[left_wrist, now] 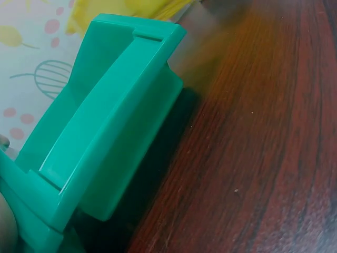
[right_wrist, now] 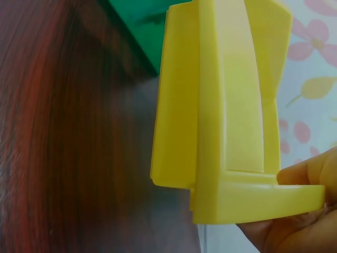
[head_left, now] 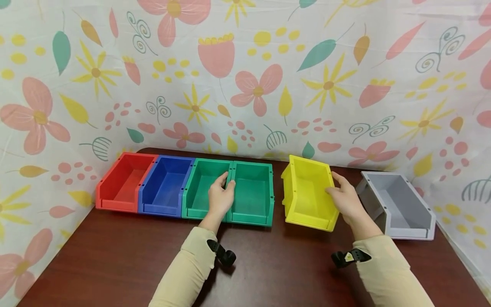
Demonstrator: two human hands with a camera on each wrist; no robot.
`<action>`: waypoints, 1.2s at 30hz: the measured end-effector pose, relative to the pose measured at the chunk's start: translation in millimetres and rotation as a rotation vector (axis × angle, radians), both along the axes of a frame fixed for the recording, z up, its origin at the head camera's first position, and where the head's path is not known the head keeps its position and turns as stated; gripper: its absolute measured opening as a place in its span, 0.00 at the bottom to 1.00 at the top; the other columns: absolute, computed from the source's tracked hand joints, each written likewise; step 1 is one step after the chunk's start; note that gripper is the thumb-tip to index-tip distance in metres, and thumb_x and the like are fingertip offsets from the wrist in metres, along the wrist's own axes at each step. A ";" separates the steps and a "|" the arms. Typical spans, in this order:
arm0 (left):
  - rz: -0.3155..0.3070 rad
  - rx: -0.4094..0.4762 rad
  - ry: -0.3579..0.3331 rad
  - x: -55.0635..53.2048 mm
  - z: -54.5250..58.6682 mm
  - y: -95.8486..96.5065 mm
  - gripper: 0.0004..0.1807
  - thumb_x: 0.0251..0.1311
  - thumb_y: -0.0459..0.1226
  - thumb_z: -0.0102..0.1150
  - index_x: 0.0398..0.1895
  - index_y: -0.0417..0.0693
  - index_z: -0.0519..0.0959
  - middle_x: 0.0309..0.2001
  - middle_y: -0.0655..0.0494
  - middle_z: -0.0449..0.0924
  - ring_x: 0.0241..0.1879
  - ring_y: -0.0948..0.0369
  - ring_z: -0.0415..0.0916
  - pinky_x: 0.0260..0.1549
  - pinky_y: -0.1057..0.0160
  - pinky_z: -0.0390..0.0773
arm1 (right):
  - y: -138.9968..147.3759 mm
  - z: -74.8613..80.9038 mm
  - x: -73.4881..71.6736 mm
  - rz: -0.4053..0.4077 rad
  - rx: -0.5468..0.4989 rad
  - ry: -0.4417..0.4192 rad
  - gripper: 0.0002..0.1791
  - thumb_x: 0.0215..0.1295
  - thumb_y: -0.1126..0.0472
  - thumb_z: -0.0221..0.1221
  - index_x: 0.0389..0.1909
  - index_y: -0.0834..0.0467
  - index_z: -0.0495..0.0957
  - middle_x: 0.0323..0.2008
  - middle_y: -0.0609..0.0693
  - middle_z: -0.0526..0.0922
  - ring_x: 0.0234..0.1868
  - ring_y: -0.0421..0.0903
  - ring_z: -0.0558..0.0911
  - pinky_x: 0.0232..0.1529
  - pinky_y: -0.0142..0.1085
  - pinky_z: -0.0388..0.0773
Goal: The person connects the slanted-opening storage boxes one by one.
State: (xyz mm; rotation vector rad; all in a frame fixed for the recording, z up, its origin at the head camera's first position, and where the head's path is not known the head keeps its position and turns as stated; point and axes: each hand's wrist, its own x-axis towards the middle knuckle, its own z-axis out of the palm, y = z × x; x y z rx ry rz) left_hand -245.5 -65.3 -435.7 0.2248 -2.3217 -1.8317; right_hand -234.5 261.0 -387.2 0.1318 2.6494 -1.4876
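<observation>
Two green bins, the left one [head_left: 201, 187] and the right one [head_left: 251, 194], stand side by side. My left hand [head_left: 221, 198] pinches the walls where they meet, thumb toward the right bin. In the left wrist view, the front of a green bin [left_wrist: 113, 116] shows, with only a sliver of the hand at the edge. My right hand [head_left: 346, 199] grips the right wall of a yellow bin [head_left: 310, 189], its thumb over the rim on the inner side. That yellow bin is tilted, a gap separating it from the green pair. In the right wrist view its front lip [right_wrist: 242, 100] faces the camera.
Left of the green bins, a blue bin [head_left: 166, 185] and a red bin [head_left: 124, 181] continue the row. A grey bin [head_left: 402, 204] sits angled at the right, beyond my right hand. Behind the brown table [head_left: 276, 268] hangs a flower-patterned cloth [head_left: 253, 55].
</observation>
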 end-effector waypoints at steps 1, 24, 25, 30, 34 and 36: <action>0.001 0.001 -0.001 0.0 -0.4 -0.3 0.26 0.67 0.43 0.50 0.67 0.48 0.67 0.66 0.48 0.68 0.65 0.51 0.64 0.58 0.48 0.70 | -2.3 0.6 -0.8 0.003 -0.002 0.000 0.36 0.73 0.58 0.41 0.75 0.58 0.36 0.63 0.74 0.64 0.56 0.64 0.75 0.43 0.38 0.78; -0.006 -0.040 0.000 3.4 -3.4 -1.2 0.26 0.67 0.43 0.49 0.68 0.49 0.66 0.65 0.47 0.68 0.13 0.62 0.57 0.22 0.62 0.67 | -25.2 13.5 -8.5 0.019 -0.006 -0.019 0.36 0.72 0.59 0.42 0.75 0.59 0.38 0.61 0.72 0.66 0.54 0.63 0.76 0.44 0.43 0.80; -0.005 -0.043 0.002 2.8 -2.9 -1.2 0.26 0.67 0.43 0.49 0.67 0.49 0.66 0.65 0.47 0.68 0.13 0.61 0.57 0.23 0.61 0.67 | -25.2 14.9 -9.4 0.021 -0.001 -0.018 0.36 0.72 0.59 0.42 0.75 0.59 0.38 0.61 0.72 0.67 0.53 0.63 0.77 0.43 0.42 0.81; 0.001 -0.053 0.012 0.1 -2.1 -1.2 0.26 0.67 0.43 0.50 0.67 0.48 0.67 0.65 0.48 0.69 0.15 0.62 0.59 0.31 0.61 0.69 | -26.1 21.9 -13.3 0.032 0.024 -0.015 0.36 0.72 0.59 0.42 0.75 0.60 0.38 0.60 0.72 0.67 0.52 0.64 0.78 0.41 0.42 0.82; 0.007 -0.055 0.010 -1.6 -2.4 -1.5 0.26 0.67 0.43 0.50 0.67 0.48 0.67 0.65 0.49 0.69 0.15 0.62 0.58 0.29 0.61 0.69 | -29.7 26.4 -14.2 0.053 0.055 -0.008 0.36 0.72 0.59 0.42 0.75 0.60 0.38 0.59 0.73 0.68 0.51 0.65 0.78 0.41 0.44 0.82; 0.005 -0.054 0.009 -2.6 -2.1 -1.7 0.26 0.67 0.44 0.50 0.67 0.48 0.67 0.65 0.49 0.70 0.14 0.62 0.58 0.27 0.62 0.69 | -31.5 27.7 -14.8 0.063 0.076 -0.002 0.36 0.73 0.58 0.42 0.75 0.60 0.38 0.59 0.74 0.69 0.50 0.64 0.79 0.41 0.45 0.82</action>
